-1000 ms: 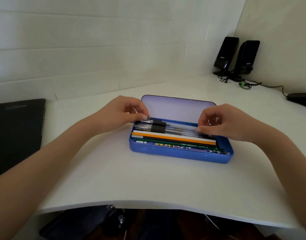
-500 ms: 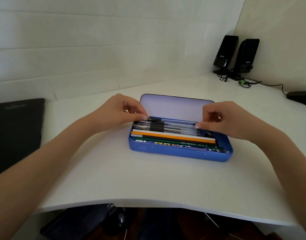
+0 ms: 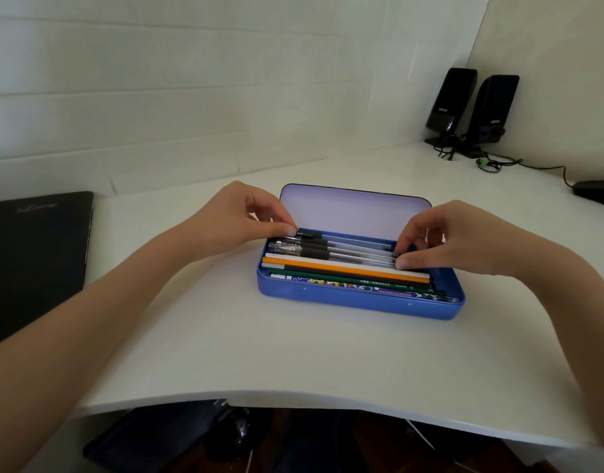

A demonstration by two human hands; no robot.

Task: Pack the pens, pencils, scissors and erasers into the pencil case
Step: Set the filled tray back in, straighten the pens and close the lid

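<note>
Pencil case (image 3: 358,302), blue, lid (image 3: 352,213) raised behind, on white desk (image 3: 293,353), between both hands. Packed with a row of clear pens (image 3: 345,250) toward the lid side, then white, orange, black, green and patterned pencils (image 3: 348,273) toward the near wall.

Left hand (image 3: 239,220) at left end of case, thumb and forefinger pinched on the black tip of the rearmost pen (image 3: 355,241), other fingers curled above the case rim. Right hand (image 3: 457,237) at right end, fingertips (image 3: 401,262) pressed down on the far ends of the pens, thumb resting beside the white pencil (image 3: 345,266); whether closed around one pen or only pressing on them, cannot tell. Nothing lifted clear of the case; pens lying lengthwise from left hand to right hand.

Beyond left forearm, closed black laptop (image 3: 34,254) flat on desk edge. Beyond right hand, far back in the corner, two black speakers (image 3: 471,104) standing upright side by side, cables (image 3: 492,162) trailing from them. Further right of right hand, dark flat object (image 3: 597,191) at frame edge, cut off, kind unclear. Under desk front edge, dark bag-like shapes (image 3: 164,438), blurred.
</note>
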